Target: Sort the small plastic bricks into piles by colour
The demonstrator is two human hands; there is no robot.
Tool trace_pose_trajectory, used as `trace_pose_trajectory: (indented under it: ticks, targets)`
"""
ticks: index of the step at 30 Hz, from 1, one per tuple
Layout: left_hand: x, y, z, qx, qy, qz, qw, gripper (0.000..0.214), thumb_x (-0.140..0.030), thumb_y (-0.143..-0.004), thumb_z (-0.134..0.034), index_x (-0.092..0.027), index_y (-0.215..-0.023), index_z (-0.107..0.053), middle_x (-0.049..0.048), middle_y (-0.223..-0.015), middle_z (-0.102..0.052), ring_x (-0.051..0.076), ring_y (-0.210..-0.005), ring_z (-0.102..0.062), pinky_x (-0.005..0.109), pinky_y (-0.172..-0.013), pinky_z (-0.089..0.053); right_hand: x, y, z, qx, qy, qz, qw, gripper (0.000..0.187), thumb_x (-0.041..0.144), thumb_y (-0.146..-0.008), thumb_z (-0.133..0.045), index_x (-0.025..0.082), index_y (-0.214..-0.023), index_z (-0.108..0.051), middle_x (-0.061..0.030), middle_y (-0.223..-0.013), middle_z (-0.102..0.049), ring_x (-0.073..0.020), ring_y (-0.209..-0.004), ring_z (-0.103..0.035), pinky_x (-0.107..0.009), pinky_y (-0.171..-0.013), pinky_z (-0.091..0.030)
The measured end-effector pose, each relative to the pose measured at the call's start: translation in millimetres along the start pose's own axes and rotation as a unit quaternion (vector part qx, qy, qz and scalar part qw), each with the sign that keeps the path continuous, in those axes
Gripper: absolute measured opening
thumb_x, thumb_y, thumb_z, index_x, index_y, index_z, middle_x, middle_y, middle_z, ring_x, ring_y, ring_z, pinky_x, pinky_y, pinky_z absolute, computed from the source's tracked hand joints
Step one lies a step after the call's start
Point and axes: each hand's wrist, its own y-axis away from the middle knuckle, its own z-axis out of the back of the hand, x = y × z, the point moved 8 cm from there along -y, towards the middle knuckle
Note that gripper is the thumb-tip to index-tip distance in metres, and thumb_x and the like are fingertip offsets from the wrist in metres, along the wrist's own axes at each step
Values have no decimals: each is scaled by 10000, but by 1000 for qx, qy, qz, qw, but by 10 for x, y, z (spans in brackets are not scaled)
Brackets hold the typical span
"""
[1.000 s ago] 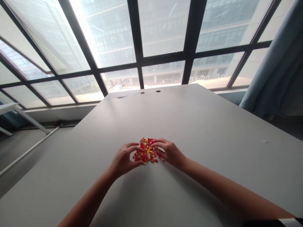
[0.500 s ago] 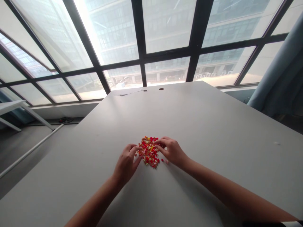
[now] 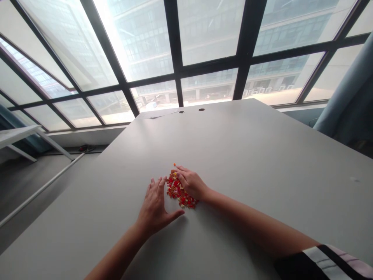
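A pile of small toy building bricks (image 3: 176, 189), mostly red and orange with some yellow and pale ones, lies on the white table (image 3: 250, 155). My left hand (image 3: 154, 208) is open at the pile's left side, thumb stretched along the near edge and fingertips by the far left edge. Across the right part of the pile rests my right hand (image 3: 192, 183), its fingers extended and pointing to the far left, covering some bricks. One orange brick (image 3: 174, 164) sits apart, just beyond the right fingertips. Neither hand visibly grips a brick.
Two round holes, the left hole (image 3: 181, 112) and the right hole (image 3: 201, 109), are near the table's far end. Large windows stand behind it. A blue curtain (image 3: 346, 97) hangs at right, and another white table (image 3: 17, 134) stands at left.
My right hand has moved left over the pile, and the pile has become narrower. My left hand has spread wider, its thumb shifting toward me. An orange brick now lies apart at the far side.
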Motion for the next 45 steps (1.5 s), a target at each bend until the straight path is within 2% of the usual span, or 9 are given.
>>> trace_pose_trajectory:
  ticks: [5,9,16,21,25,32,38,41,45]
  targets:
    - [51,-81,-53,31,16,-6,999,1182,-767,-594,-601,-95,-1457,-153,247,-1476,-285,411,-1392,-156,588,-1111,-199,-206,647,418,-112,12,-125,986,509,406,-956,-275,135,-1303,-530,-122,-1438,-422,-233,-1394,-255,-468,-1156,-185]
    - [-1,-233,-154,52,40,-26,998,1256,-768,-540,-636,-119,-1474,-103,251,-1494,-239,422,-1394,-115,610,-1103,-172,-289,939,253,-109,7,-197,974,592,446,-925,-351,110,-1412,-366,-143,-1542,-179,-259,-1428,-108,-484,-1154,-175]
    - [-7,-147,-180,-5,55,-15,998,1190,-608,-591,-708,-166,-1483,-56,218,-1508,-229,400,-1403,-117,606,-1096,-194,-62,373,-255,-137,-76,-178,971,560,363,-924,-348,75,-1404,-344,-188,-1517,-230,-276,-1416,-171,-490,-1142,-208]
    - [32,-8,-158,-24,30,25,999,1086,-647,-698,-615,-107,-1470,-75,247,-1492,-247,410,-1402,-88,614,-1091,-194,-174,-133,-79,-128,-61,-119,983,473,301,-963,-217,125,-1298,-501,-148,-1328,-532,-224,-1275,-446,-431,-1104,-304]
    - [-99,14,-183,-39,15,18,999,1127,-660,-678,-632,-123,-1475,-44,245,-1504,-213,418,-1401,-77,609,-1097,-183,-266,-522,-38,-71,-56,-67,994,405,286,-957,-297,164,-1121,-647,-95,-1222,-629,-193,-1225,-505,-376,-1100,-313]
    - [-161,-18,-223,-55,21,28,998,911,-520,-839,-520,-155,-1482,13,226,-1522,-168,399,-1409,-63,613,-1091,-212,-86,-416,-76,-25,-47,-14,998,465,314,-978,-233,221,-1084,-676,-6,-1146,-682,-129,-1099,-605,-278,-971,-457]
    - [-544,65,-58,-25,29,-60,997,994,-616,-762,-563,-171,-1485,-48,191,-1530,-174,397,-1414,-30,627,-1104,-150,-553,-547,328,-93,46,-81,991,422,271,-961,-303,96,-1212,-594,-155,-1392,-473,-240,-1362,-328,-474,-1143,-178]
    - [-564,55,-114,-38,14,-45,998,1069,-684,-678,-602,-172,-1479,-115,205,-1531,-158,444,-1400,-5,679,-1073,-114,-761,-578,350,-87,81,-107,987,409,280,-950,-363,77,-1242,-565,-207,-1431,-394,-309,-1384,-259,-585,-1116,-117]
    - [-431,-43,-253,-55,5,-22,998,984,-616,-740,-587,-153,-1474,-123,212,-1536,-127,430,-1403,10,659,-1077,-150,-608,-414,117,-8,83,-44,996,367,283,-932,-415,125,-1199,-611,-151,-1363,-501,-237,-1337,-373,-432,-1132,-245]
